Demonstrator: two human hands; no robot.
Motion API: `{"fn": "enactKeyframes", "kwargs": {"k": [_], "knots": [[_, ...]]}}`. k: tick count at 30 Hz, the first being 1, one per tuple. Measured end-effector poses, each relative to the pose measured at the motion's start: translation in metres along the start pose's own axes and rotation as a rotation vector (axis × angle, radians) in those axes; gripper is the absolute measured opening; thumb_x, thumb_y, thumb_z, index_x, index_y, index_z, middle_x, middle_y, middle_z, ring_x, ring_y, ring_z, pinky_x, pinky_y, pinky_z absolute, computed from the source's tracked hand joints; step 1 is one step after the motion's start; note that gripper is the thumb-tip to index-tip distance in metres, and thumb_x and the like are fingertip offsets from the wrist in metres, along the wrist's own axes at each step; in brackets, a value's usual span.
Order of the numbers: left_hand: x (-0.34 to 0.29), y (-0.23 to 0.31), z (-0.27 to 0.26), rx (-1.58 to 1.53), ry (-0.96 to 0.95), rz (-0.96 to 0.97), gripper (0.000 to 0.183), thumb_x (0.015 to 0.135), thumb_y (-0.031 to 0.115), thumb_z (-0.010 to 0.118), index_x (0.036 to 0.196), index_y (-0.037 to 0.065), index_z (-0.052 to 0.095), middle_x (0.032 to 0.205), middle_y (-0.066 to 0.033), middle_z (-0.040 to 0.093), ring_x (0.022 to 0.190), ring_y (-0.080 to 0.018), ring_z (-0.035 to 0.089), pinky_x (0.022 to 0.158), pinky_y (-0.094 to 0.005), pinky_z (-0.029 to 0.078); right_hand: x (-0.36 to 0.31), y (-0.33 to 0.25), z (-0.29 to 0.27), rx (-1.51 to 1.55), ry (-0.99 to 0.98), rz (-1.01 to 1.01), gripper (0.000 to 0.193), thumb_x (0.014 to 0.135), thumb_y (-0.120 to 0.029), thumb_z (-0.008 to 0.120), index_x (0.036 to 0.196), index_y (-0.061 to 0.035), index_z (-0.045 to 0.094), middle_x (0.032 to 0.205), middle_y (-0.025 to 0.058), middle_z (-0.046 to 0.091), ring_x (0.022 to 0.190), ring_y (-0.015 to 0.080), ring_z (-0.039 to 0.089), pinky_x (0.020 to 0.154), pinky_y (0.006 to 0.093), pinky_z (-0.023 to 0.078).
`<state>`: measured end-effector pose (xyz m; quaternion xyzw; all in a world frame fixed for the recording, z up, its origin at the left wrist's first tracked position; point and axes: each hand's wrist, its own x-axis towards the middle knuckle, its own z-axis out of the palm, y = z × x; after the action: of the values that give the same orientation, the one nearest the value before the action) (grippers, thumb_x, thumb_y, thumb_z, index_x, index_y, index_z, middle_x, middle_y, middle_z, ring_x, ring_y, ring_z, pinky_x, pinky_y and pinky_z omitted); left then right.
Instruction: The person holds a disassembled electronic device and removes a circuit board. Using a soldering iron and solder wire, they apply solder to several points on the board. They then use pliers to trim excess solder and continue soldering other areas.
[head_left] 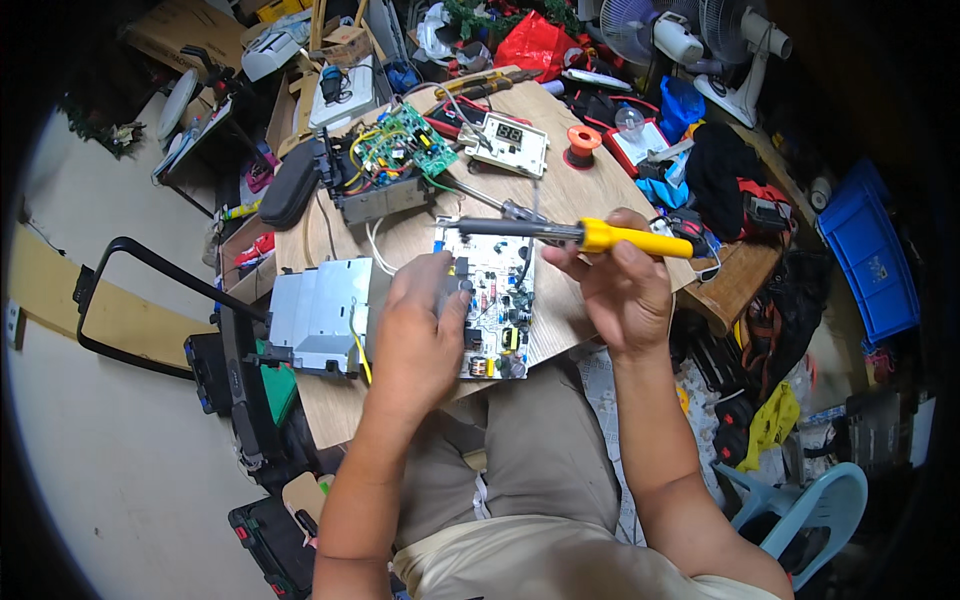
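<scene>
Left hand: the left hand (420, 315) lies over the left side of the white circuit board, thumb apart from the fingers; I cannot tell whether it grips or only steadies it.
Right hand: the right hand (622, 290) is closed around the yellow handle of a soldering iron (640, 240), thumb and fingers wrapped round it.
White circuit board: the board (505, 290) lies component side up at the near edge of the worktop (562, 320), just right of a grey metal casing (320, 300).
Iron's tip: points left, across the board's far end; contact cannot be judged.
Progress: the white board lies bare, outside any casing. A green circuit board (430, 140) sits wired in its housing toward the far left edge. Finished and remaining joints cannot be told apart from here, so the work appears to be in hand, its extent unclear.
Supplies: a red solder spool (582, 147) stands near the right edge; pliers (487, 86) lie by the far edge.
Writing: the white display panel (518, 150) shows a two-digit segment window; markings on the boards are too small to read.
</scene>
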<state>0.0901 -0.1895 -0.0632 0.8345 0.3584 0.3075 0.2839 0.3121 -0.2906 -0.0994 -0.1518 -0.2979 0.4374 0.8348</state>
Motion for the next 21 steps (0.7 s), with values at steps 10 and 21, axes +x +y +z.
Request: {"fn": "enactKeyframes", "kwargs": {"k": [10,21], "knots": [[-0.027,-0.024,0.021,0.080,0.037,-0.071,0.038,0.095,0.011,0.068,0.131,-0.002,0.065,0.134,-0.0237,0.065,0.124,-0.0415,0.063,0.107,-0.0446,0.049,-0.021,0.028,-0.032,-0.171,0.095,0.048,0.030,0.100,-0.007,0.068,0.126,-0.0015,0.055,0.119,0.0152,0.067,0.114,0.0273,0.070,0.106,0.0448,0.056],[-0.037,-0.044,0.033,-0.142,0.188,-0.020,0.029,0.092,0.005,0.068,0.121,0.003,0.072,0.127,-0.0184,0.065,0.120,-0.0338,0.065,0.104,-0.0400,0.050,-0.033,0.022,-0.041,-0.178,0.156,0.007,0.027,0.094,-0.021,0.071,0.113,-0.0066,0.059,0.078,0.0071,0.060,0.064,0.0163,0.059,0.060,0.0339,0.055]]}}
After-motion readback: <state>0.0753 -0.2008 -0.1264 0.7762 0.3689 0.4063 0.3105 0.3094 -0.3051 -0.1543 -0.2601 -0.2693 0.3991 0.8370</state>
